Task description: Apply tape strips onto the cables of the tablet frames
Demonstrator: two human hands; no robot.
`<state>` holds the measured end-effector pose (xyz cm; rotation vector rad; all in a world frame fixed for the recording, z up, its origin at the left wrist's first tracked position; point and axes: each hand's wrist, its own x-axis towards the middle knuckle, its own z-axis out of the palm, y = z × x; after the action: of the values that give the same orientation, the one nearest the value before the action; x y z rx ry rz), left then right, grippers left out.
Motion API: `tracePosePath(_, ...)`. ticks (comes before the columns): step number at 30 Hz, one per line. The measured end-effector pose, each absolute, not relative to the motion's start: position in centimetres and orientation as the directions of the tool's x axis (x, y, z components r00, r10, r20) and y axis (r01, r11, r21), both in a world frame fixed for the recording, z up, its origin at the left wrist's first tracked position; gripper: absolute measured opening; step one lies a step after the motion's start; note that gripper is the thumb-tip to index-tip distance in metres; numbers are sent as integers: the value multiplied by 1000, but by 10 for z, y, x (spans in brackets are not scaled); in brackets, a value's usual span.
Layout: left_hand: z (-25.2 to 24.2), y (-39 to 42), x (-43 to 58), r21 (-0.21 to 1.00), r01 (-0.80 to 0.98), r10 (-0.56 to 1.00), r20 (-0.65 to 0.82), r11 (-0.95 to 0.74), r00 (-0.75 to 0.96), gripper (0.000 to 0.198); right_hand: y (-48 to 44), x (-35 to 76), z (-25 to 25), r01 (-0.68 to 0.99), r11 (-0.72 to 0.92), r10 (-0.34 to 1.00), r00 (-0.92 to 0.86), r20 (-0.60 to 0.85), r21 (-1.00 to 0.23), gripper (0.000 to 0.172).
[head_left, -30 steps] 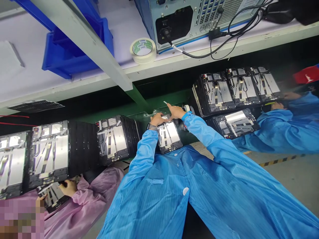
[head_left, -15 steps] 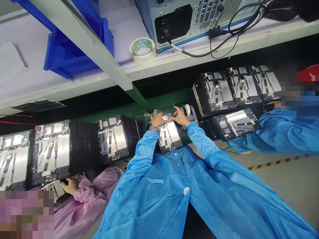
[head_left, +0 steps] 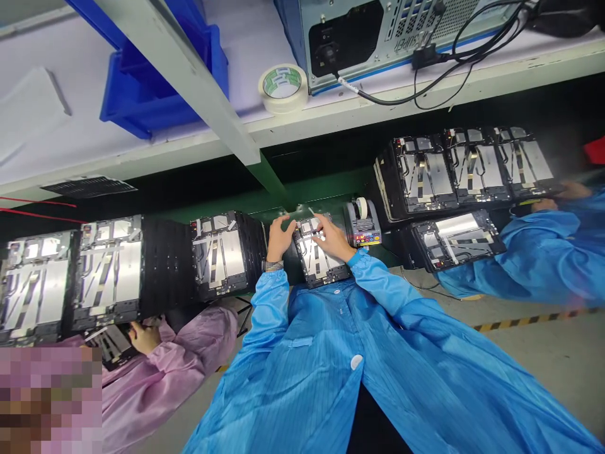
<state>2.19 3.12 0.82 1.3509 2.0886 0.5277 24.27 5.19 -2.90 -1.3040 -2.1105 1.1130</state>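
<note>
My right hand (head_left: 332,237) lies with its fingers apart on a metal tablet-like panel (head_left: 317,260), which has dark ribbon strips and a black frame. My left hand (head_left: 280,238) stands at the panel's left edge, fingers spread, with a wristwatch hidden partly by the blue sleeve. A small pale strip (head_left: 311,210) lies just beyond the panel. To the right stands a tape dispenser (head_left: 362,222) with a white roll, close to my right hand but apart from it. Similar panels (head_left: 220,255) sit in a row on both sides.
Above runs a white shelf (head_left: 142,157) carrying blue bins (head_left: 151,94), a masking tape roll (head_left: 283,88) and a cabled power unit (head_left: 378,38). A person in a pink coat (head_left: 165,372) works lower left; another in a blue coat (head_left: 534,258) works right.
My left hand has lifted off the panel to its left edge. My right hand has moved down onto the panel. The view has shifted, bringing the whole tape dispenser into sight.
</note>
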Motion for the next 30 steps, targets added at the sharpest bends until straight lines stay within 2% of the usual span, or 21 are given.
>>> tracePosePath(3, -6, 6, 19, 638, 582, 860, -308, 505, -408, 39, 48, 218, -28, 522, 297, 833, -551, -50, -800, 72)
tracePosePath(6, -27, -11, 23, 742, 429, 839, -333, 515, -431, 38, 56, 203, -32, 520, 332, 809, -586, -46, -787, 64)
tracePosePath(10, -53, -19, 33, 832, 227, 810, -369, 506, -456, 36, 73, 195, -33, 497, 397, 774, -633, -9, -771, 67)
tracePosePath(17, -91, -12, 38, 954, -50, 828, -282, 296, -485, 41, 86, 184, -25, 440, 509, 703, -708, 62, -739, 67)
tracePosePath(22, -98, -13, 37, 958, -107, 829, -283, 264, -482, 44, 90, 181, -31, 418, 539, 680, -728, 84, -731, 67)
tracePosePath(26, -98, -12, 38, 962, -81, 833, -267, 261, -484, 44, 91, 180, -39, 419, 516, 695, -715, 79, -747, 65)
tracePosePath(30, -97, -10, 38, 960, -30, 831, -257, 279, -494, 40, 90, 178, -40, 389, 555, 683, -718, 136, -735, 68)
